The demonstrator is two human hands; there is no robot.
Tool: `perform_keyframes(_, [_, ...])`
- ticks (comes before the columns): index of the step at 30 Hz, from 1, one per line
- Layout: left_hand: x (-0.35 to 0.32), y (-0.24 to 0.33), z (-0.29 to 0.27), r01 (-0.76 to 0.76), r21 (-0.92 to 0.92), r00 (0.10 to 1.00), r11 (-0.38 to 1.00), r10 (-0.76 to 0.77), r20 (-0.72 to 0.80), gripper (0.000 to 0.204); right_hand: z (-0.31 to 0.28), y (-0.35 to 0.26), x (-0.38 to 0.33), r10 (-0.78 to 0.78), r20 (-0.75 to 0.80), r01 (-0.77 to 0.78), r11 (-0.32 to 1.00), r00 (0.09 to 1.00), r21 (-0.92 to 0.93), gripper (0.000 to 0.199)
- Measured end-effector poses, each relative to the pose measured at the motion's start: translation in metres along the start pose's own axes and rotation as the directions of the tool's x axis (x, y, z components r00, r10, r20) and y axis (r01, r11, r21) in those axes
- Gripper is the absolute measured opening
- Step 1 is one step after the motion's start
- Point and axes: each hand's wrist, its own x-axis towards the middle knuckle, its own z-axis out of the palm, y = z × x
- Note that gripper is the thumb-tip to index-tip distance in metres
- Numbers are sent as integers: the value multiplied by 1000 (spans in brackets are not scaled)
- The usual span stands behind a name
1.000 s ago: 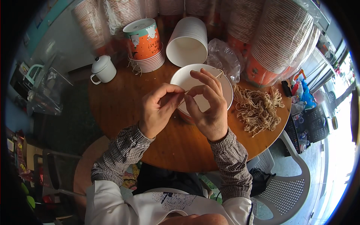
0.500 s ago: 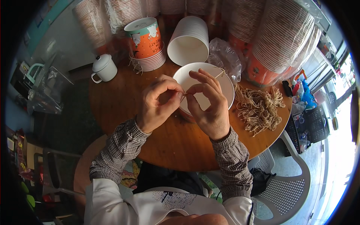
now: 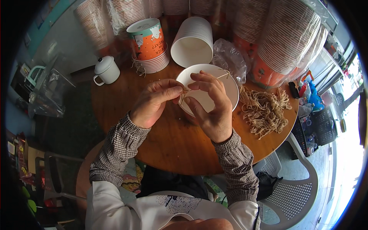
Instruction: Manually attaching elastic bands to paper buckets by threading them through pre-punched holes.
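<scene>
My left hand and my right hand meet above a white paper cup that lies on the round wooden table. Both hands pinch a thin piece of tan string between thumb and fingers, right over the cup's open mouth. The string runs on across the cup's rim toward the far side. Both forearms wear checked sleeves.
A heap of cut tan strings lies at the right. Behind the hands stand a stack of white cups, an orange printed cup stack, a clear plastic bag, a small white lidded mug and tall wrapped cup stacks. A white plastic chair sits lower right.
The hands stay at the cup; the fingers shifted slightly, drawing closer together on the string.
</scene>
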Motion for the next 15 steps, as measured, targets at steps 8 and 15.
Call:
perform_keyframes(8, [-5, 2, 14, -17, 125, 1000, 992, 16, 8, 17, 2, 14, 1, -112, -74, 107, 991, 991, -77, 22])
perform_keyframes(15, [-4, -14, 9, -116, 199, 988, 973, 134, -80, 11, 2, 9, 6, 43, -120, -40, 999, 992, 32, 12])
